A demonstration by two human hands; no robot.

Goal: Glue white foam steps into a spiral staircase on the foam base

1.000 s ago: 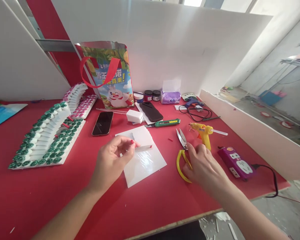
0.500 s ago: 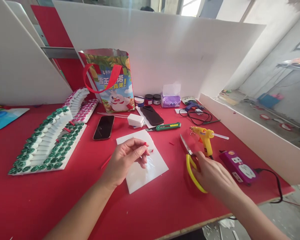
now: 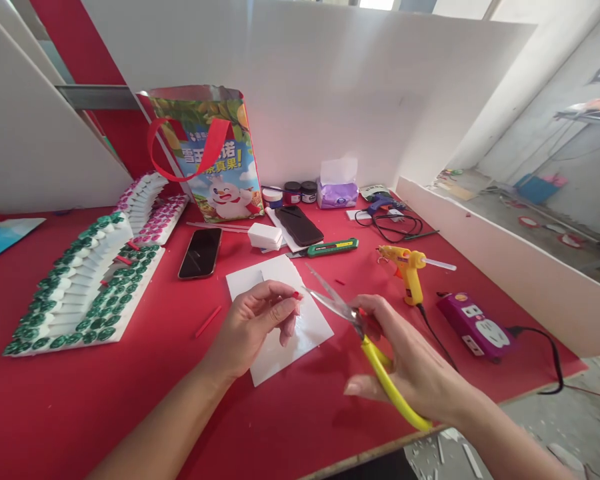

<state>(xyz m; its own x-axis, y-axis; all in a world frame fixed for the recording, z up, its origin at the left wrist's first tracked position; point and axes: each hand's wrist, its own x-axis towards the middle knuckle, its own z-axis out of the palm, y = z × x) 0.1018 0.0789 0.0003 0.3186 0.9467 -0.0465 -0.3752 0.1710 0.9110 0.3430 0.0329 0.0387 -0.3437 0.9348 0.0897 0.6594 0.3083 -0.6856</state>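
Note:
My left hand [image 3: 263, 323] pinches a small red piece [image 3: 297, 295] between thumb and fingertips, above a white sheet [image 3: 275, 360]. My right hand [image 3: 405, 353] holds scissors [image 3: 393, 390] with yellow handles. Their blades are apart and point left, with the tips close to my left fingertips. Left of my left hand, a thin red stick [image 3: 209, 321] lies on the red table [image 3: 170, 400]. Another short red bit [image 3: 340, 282] rests beyond the scissors. At the left stands a white model [image 3: 75, 293] edged with green and pink rosettes, with small red pieces on it.
A yellow glue gun [image 3: 405, 267] and a purple power strip [image 3: 477, 328] lie at the right. Farther back are a green cutter [image 3: 333, 247], two phones, white blocks [image 3: 265, 236], jars, a tissue pack [image 3: 338, 192] and a colourful bag [image 3: 220, 167]. White boards border the table.
My right hand has lifted the scissors off the table and brought them left, with the blades opened. My left hand still pinches the red piece. The view has shifted slightly.

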